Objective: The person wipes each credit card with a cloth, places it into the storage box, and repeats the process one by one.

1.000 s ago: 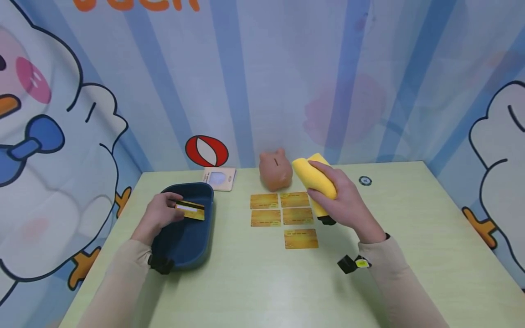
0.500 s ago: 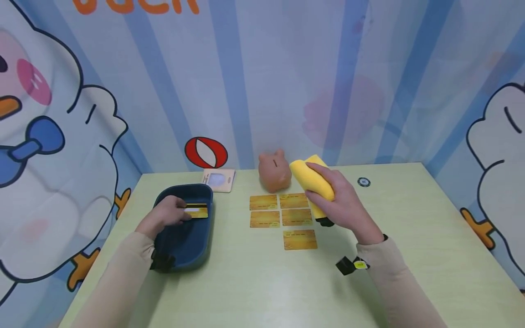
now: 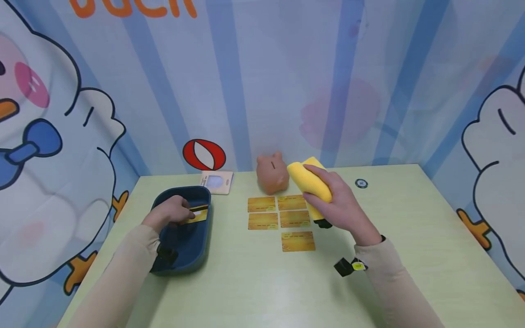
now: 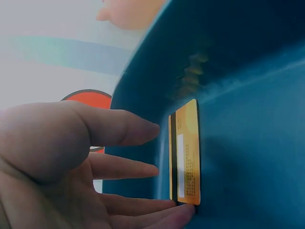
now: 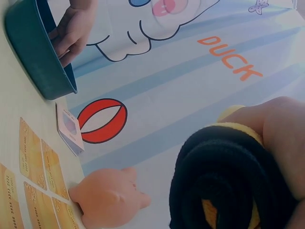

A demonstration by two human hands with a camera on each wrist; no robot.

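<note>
A gold bank card (image 3: 200, 215) with a black stripe and a white strip lies inside the dark blue basin (image 3: 207, 230). My left hand (image 3: 172, 212) reaches into that basin. In the left wrist view, its thumb and nearest finger stand apart from the card (image 4: 191, 152), fingers fairly straight, while the lower fingertips are right at the card's bottom edge. My right hand (image 3: 343, 202) grips a rolled yellow cloth (image 3: 309, 181) above the table. Seen end-on in the right wrist view, the cloth roll (image 5: 209, 152) has dark layers with yellow between them.
Several gold cards (image 3: 298, 241) lie face up in rows mid-table. Behind them stands a pink piggy bank (image 3: 272, 175). A pale pink card holder (image 3: 217, 182) sits behind the basin, and a round dark chip (image 3: 361, 183) lies at the back right.
My left hand has gone lower and rightward into the basin; the card it held a second ago now lies there, its fingers loosened. The right hand still grips the cloth, nearly unmoved.
</note>
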